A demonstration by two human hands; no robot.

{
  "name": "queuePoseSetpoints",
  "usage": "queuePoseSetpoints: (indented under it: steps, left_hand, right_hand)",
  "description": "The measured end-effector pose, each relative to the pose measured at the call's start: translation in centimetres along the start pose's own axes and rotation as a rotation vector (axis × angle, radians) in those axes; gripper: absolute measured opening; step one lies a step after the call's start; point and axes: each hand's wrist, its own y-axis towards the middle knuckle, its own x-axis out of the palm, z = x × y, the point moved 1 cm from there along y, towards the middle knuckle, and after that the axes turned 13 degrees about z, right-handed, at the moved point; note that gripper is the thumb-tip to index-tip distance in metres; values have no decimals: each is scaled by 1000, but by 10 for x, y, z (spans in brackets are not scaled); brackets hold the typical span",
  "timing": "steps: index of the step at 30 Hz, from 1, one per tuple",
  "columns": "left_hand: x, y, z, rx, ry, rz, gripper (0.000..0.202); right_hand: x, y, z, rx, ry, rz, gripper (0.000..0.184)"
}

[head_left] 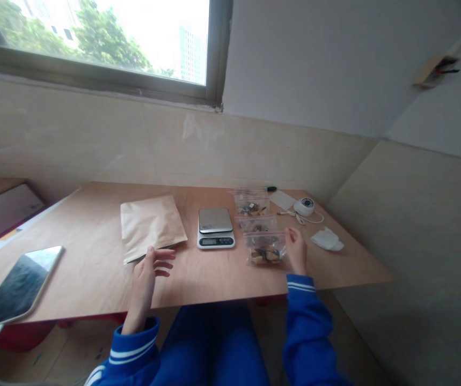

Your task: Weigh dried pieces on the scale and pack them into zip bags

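Observation:
My left hand (148, 274) hovers open, fingers spread, just at the near edge of a brown kraft paper pouch (150, 225) lying flat on the wooden table (93, 279). My right hand (296, 250) rests at the right side of the nearest clear zip bag (265, 249), which holds dark and tan pieces; the fingers touch the bag's edge. Two more filled zip bags (251, 206) lie in a row behind it. A small digital kitchen scale (215, 227) with a steel top sits between the pouch and the bags.
A smartphone (17, 287) with a cable lies at the table's near left edge. At the far right are a white round device (305, 206) with a cord, a white card, a black pen and a crumpled white tissue (327, 239). Walls close the back and right.

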Motion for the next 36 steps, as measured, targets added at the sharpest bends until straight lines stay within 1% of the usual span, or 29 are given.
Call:
queuePoseSetpoints:
  steps: [2, 3, 5, 8, 11, 15, 21, 28, 33, 36]
  left_hand:
    - [-3, 3, -6, -7, 29, -3, 59]
    - [-4, 5, -9, -12, 44, 0, 59]
    - [-5, 9, -19, -32, 70, 7, 60]
    - [-6, 16, -34, -69, 110, 9, 62]
    - [-6, 18, -42, -66, 156, 14, 63]
    - [-6, 18, -44, -42, 180, -3, 62]
    - [-7, 18, -47, -32, 182, -28, 62]
    - [-6, 18, -46, -37, 199, -36, 64]
    - [-5, 16, -42, -39, 213, -30, 64]
    - [-4, 18, -42, -37, 221, -32, 64]
  right_hand:
    - [1, -6, 6, -190, -114, 142, 64]
    - [3, -12, 7, -276, -147, 174, 62]
    - [9, -30, 7, -408, -184, 154, 54]
    - [23, -57, 7, -496, -253, 39, 48]
    - [37, -70, 12, -492, -352, -49, 46]
    - [48, -66, 19, -472, -374, -68, 46]
    - [44, -66, 25, -518, -274, -55, 43]
    - [41, -67, 27, -501, -197, -76, 42]
    - [41, -67, 28, -487, -182, -93, 42]
    - [40, -69, 23, -490, -182, -67, 40]
